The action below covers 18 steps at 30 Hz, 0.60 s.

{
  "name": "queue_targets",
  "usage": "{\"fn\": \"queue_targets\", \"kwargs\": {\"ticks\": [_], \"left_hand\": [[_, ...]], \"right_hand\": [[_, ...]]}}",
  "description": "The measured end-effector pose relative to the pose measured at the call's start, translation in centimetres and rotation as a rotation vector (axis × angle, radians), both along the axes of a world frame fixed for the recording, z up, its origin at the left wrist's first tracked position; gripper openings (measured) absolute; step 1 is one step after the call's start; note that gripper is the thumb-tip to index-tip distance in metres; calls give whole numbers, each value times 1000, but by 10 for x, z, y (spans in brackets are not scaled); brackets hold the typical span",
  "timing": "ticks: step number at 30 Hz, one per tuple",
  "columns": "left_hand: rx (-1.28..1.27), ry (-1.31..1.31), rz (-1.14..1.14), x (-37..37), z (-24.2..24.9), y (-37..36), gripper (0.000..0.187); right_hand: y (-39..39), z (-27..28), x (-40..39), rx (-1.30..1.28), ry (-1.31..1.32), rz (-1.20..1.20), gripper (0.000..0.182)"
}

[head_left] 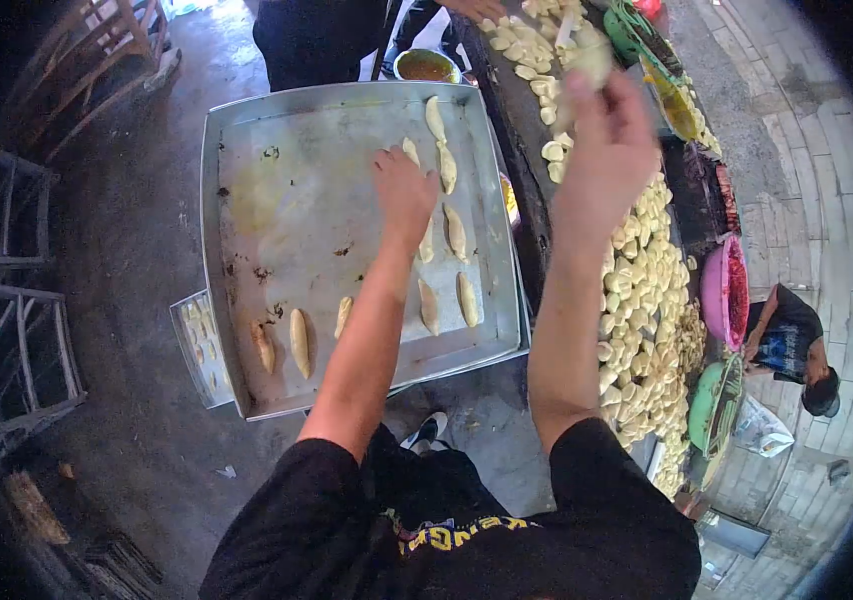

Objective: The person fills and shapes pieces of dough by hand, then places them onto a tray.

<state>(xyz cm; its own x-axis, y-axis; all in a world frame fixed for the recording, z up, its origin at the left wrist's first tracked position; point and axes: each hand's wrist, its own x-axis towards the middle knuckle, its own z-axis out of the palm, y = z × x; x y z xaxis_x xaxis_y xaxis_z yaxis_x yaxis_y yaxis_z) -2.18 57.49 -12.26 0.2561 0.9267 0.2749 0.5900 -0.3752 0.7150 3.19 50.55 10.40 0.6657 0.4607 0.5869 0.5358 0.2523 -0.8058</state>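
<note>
My left hand (407,192) reaches over a large metal tray (297,230), its fingers closed at a spindle-shaped dough roll (411,151). Similar pale rolls lie about it, including one near the far wall (435,118), one at the right (467,300) and one near the front (300,343). My right hand (612,145), blurred by motion, is raised above the dough-covered table, with a pale flat dough piece (590,62) at its fingertips. Below that hand, many pale dough pieces (637,290) lie heaped along the table.
Beyond the tray stands a person in dark clothes (307,45) beside a bowl of reddish-brown contents (427,67). A pink basin (725,290) and a green basket (715,405) edge the table. Another person (792,335) is at the right. Wooden racks (22,345) stand left.
</note>
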Motion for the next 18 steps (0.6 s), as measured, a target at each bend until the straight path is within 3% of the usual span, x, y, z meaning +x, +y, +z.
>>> {"fn": "queue_targets", "kwargs": {"ticks": [2, 3, 5, 7, 8, 9, 10, 11, 13, 18], "left_hand": [[-34, 371, -75, 14, -8, 0, 40], [-35, 369, -67, 18, -16, 0, 40], [-86, 105, -39, 19, -33, -1, 40], [-59, 46, 2, 19, -39, -7, 38], [-35, -13, 30, 18, -40, -9, 37], [-38, -10, 29, 17, -40, -9, 37], [-77, -119, 1, 16, -39, -12, 35], [-115, -225, -32, 14, -39, -16, 33], [-138, -254, -17, 16, -36, -18, 31], [-106, -212, -4, 16, -42, -25, 31]], "right_hand": [[13, 28, 5, 171, -117, -21, 23], [24, 31, 7, 172, -118, -13, 23], [50, 29, 11, 452, -79, 94, 19], [78, -12, 11, 288, -173, -90, 19], [98, -49, 17, 152, -142, -154, 29], [113, -97, 24, -121, -294, -249, 28], [119, -144, 24, -335, -291, -128, 29], [118, -196, 33, -837, -516, -115, 29], [93, -220, 28, -746, -233, -162, 31], [7, -195, 46, -564, -38, -179, 31]]}}
